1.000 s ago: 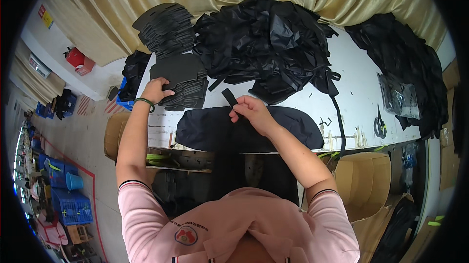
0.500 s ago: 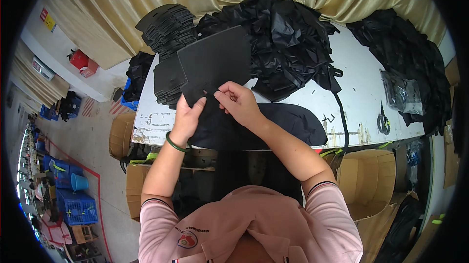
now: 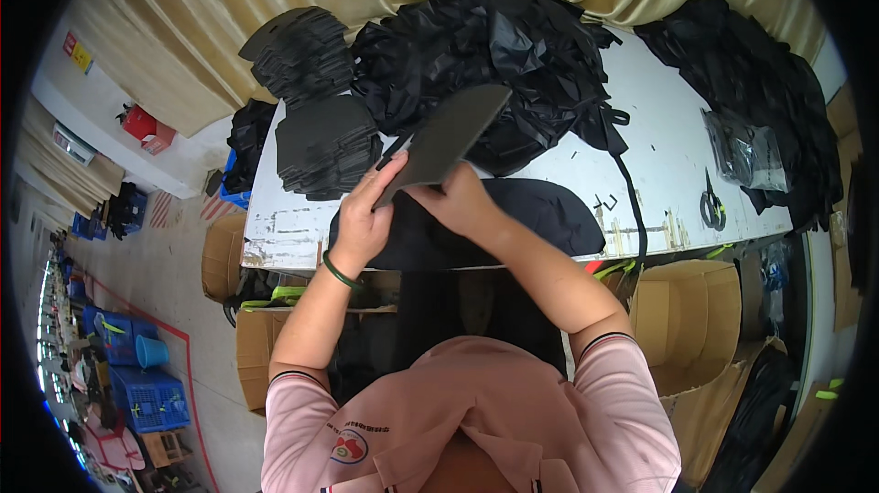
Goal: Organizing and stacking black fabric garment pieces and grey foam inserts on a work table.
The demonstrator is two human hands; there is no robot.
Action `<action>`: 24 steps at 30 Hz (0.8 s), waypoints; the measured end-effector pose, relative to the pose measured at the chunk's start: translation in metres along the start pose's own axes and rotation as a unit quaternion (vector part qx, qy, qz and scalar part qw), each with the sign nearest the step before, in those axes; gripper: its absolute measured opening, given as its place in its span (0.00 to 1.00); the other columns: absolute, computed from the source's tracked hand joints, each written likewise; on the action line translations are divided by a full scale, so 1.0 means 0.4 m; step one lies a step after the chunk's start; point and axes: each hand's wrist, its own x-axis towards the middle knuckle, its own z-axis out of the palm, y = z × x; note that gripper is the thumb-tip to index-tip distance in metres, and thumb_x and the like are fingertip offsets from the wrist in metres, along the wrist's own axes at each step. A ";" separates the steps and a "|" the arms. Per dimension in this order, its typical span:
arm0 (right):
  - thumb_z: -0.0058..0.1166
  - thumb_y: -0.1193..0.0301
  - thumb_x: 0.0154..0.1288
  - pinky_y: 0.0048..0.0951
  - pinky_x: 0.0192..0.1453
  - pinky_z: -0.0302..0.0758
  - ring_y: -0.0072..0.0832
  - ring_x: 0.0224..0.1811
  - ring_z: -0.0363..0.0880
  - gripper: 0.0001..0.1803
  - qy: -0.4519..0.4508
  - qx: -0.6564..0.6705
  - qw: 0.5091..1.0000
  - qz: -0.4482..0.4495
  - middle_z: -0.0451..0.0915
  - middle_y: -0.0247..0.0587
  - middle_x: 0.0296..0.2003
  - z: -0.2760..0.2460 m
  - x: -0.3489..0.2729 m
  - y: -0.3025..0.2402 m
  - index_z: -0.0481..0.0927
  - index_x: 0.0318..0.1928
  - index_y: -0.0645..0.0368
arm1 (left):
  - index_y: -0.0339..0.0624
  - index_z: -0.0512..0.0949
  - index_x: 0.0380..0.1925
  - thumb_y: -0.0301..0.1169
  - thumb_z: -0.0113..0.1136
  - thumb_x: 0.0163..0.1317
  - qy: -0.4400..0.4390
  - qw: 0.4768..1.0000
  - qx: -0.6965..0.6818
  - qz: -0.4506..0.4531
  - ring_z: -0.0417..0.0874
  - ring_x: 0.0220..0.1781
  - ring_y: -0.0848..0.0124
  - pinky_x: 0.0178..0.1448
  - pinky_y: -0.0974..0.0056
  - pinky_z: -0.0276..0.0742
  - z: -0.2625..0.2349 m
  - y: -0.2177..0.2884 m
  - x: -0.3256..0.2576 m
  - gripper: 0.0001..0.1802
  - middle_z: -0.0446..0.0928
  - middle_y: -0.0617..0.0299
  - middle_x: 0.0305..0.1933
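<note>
A thin black foam-like panel (image 3: 449,138) is tilted up almost edge-on above the table's near side. My left hand (image 3: 364,218) is closed on its lower left end. A narrow dark flap or strip (image 3: 394,150) sticks up beside the left fingers; whether it belongs to the panel is unclear. My right hand (image 3: 465,205) grips the panel's lower right edge, with some fingers hidden behind it. Beneath both hands, a rounded black fabric piece (image 3: 540,209) lies flat along the table's near edge.
Two stacks of black panels, a near one (image 3: 320,145) and a far one (image 3: 302,54), stand at left. Heaped black fabric (image 3: 494,44) fills the back; another pile (image 3: 751,81) lies right. Scissors (image 3: 711,205) and a clear-bagged bundle (image 3: 746,154) are nearby. Cardboard boxes (image 3: 687,319) flank me below.
The panel has swung from facing me broadly to nearly edge-on, uncovering the near stack. My right hand has come lower and onto the panel's edge. The view has shifted slightly.
</note>
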 end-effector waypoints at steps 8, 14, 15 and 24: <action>0.59 0.72 0.63 0.26 0.49 0.77 0.19 0.46 0.77 0.26 -0.080 0.354 0.868 0.340 0.79 0.36 0.46 -0.234 -0.002 -0.144 0.68 0.61 0.59 | 0.41 0.71 0.62 0.16 0.59 0.47 -0.144 0.935 0.289 0.148 0.70 0.68 0.56 0.73 0.46 0.59 -0.100 0.025 0.043 0.36 0.70 0.51 0.65; 0.56 0.73 0.66 0.13 0.34 0.72 0.13 0.34 0.77 0.16 -0.013 0.256 0.886 0.386 0.80 0.30 0.38 -0.273 -0.130 0.004 0.72 0.54 0.59 | 0.31 0.65 0.64 0.31 0.67 0.57 0.057 0.943 -0.315 -0.092 0.75 0.62 0.60 0.64 0.59 0.72 -0.087 0.011 -0.052 0.36 0.67 0.46 0.67; 0.56 0.74 0.66 0.12 0.31 0.70 0.12 0.31 0.76 0.15 -0.016 0.233 0.881 0.411 0.81 0.29 0.35 -0.288 -0.167 0.042 0.73 0.52 0.59 | 0.31 0.68 0.62 0.27 0.64 0.61 0.157 0.915 -0.343 -0.145 0.77 0.60 0.61 0.61 0.61 0.74 -0.100 -0.007 -0.076 0.30 0.69 0.45 0.65; 0.64 0.70 0.61 0.19 0.18 0.64 0.16 0.19 0.66 0.14 -0.030 -0.085 0.837 0.540 0.70 0.27 0.22 -0.448 -0.403 0.220 0.74 0.43 0.61 | 0.37 0.78 0.53 0.25 0.60 0.64 0.390 0.802 -0.178 -0.416 0.80 0.47 0.78 0.48 0.74 0.75 -0.191 -0.222 -0.361 0.16 0.81 0.60 0.50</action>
